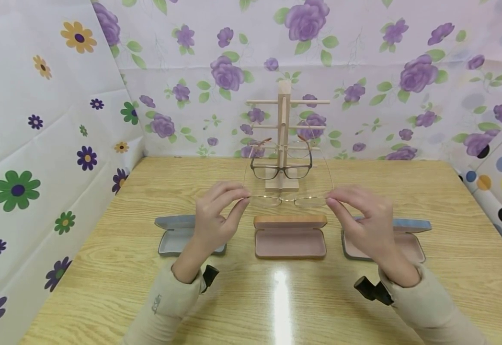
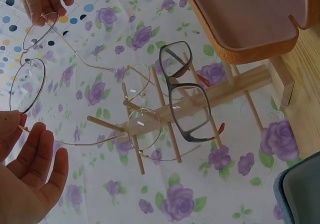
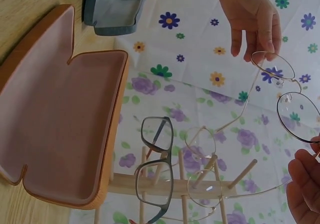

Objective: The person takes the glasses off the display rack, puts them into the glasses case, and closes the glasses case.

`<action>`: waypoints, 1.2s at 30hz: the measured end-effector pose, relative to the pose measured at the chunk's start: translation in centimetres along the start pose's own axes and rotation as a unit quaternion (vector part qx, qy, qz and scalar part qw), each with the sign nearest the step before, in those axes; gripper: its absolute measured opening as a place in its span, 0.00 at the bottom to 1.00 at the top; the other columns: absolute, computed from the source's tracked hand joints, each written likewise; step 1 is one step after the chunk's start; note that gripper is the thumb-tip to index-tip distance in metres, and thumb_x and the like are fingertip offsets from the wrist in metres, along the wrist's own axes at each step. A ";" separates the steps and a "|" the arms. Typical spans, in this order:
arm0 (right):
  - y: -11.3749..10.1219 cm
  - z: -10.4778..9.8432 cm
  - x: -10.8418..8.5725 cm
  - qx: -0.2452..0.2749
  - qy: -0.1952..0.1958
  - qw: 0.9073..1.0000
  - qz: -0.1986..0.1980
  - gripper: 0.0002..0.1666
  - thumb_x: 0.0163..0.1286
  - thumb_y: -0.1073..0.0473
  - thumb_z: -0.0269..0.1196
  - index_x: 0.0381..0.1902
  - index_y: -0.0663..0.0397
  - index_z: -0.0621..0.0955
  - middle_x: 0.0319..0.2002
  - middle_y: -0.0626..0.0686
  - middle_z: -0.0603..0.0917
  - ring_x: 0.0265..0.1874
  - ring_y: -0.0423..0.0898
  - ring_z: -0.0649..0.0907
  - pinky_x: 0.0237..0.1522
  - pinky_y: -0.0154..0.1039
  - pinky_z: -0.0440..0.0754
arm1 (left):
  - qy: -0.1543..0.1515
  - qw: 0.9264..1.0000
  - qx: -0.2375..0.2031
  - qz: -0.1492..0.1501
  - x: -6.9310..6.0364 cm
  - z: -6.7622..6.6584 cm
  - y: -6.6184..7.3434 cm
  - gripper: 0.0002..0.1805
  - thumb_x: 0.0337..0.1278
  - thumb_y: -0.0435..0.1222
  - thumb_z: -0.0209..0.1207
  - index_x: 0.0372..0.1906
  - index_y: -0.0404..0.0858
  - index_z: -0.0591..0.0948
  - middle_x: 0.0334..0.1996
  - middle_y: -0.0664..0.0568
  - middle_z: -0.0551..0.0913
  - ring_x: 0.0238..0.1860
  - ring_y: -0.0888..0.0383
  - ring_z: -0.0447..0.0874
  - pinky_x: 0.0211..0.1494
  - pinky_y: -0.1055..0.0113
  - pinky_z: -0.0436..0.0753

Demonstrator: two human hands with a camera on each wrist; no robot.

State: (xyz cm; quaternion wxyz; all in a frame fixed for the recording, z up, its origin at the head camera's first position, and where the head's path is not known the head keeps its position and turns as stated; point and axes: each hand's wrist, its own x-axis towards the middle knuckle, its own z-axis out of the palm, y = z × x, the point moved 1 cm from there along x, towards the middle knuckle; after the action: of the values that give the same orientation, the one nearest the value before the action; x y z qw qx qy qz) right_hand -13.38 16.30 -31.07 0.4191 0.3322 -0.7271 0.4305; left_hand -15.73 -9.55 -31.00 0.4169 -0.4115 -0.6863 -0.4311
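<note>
A pair of thin gold-rimmed eyeglasses [image 1: 287, 200] is held level by both hands, its temples stretched out toward the wooden stand. My left hand [image 1: 221, 211] pinches the left corner of the frame between thumb and fingers. At the opposite corner my right hand [image 1: 365, 218] pinches in the same way. Behind them the wooden display stand [image 1: 283, 112] bears dark-framed eyeglasses [image 1: 281, 172] on a lower peg. Another gold wire-rimmed pair [image 2: 145, 129] hangs one level above, seen clearest in the wrist views. Upper pegs show bare beyond the held temples.
Below the hands, an orange case [image 1: 290, 243] lies open with a pink lining. An open grey-blue case [image 1: 177, 240] is at the left, partly behind the left forearm. An open blue-lidded case [image 1: 411, 245] is at the right. Flowered cloth [image 1: 233, 43] walls the table's back.
</note>
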 end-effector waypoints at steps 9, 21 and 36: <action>-0.1 -0.1 -0.6 -0.010 -0.002 1.000 0.004 0.21 0.65 0.50 0.58 0.26 0.64 0.84 0.25 0.56 0.84 0.30 0.39 0.82 0.39 0.25 0.75 | -0.007 1.000 -0.008 -0.002 -0.6 0.2 0.1 0.06 0.53 0.31 0.59 0.27 0.30 0.81 0.27 0.44 0.81 0.31 0.51 0.80 0.35 0.63 0.79; -0.2 0.1 -1.1 -0.004 0.010 1.000 0.012 0.21 0.65 0.50 0.59 0.25 0.63 0.84 0.24 0.56 0.83 0.29 0.38 0.81 0.37 0.24 0.74 | -0.033 0.999 -0.016 -0.022 -1.1 0.1 0.1 0.13 0.61 0.38 0.55 0.29 0.32 0.81 0.29 0.46 0.82 0.33 0.52 0.80 0.39 0.64 0.78; -0.2 0.2 -1.4 -0.003 0.018 1.000 0.021 0.19 0.64 0.51 0.59 0.25 0.63 0.84 0.24 0.56 0.83 0.29 0.37 0.81 0.35 0.24 0.74 | -0.040 0.999 -0.015 -0.028 -1.3 0.2 0.1 0.16 0.62 0.41 0.53 0.33 0.30 0.80 0.29 0.44 0.82 0.32 0.52 0.80 0.37 0.65 0.79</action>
State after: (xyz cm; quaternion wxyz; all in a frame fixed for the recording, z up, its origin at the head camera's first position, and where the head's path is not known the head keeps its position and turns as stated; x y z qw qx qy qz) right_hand -12.69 16.18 -32.32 0.4240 0.3075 -0.7278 0.4428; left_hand -15.30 -9.54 -32.21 0.3705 -0.4151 -0.7072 -0.4363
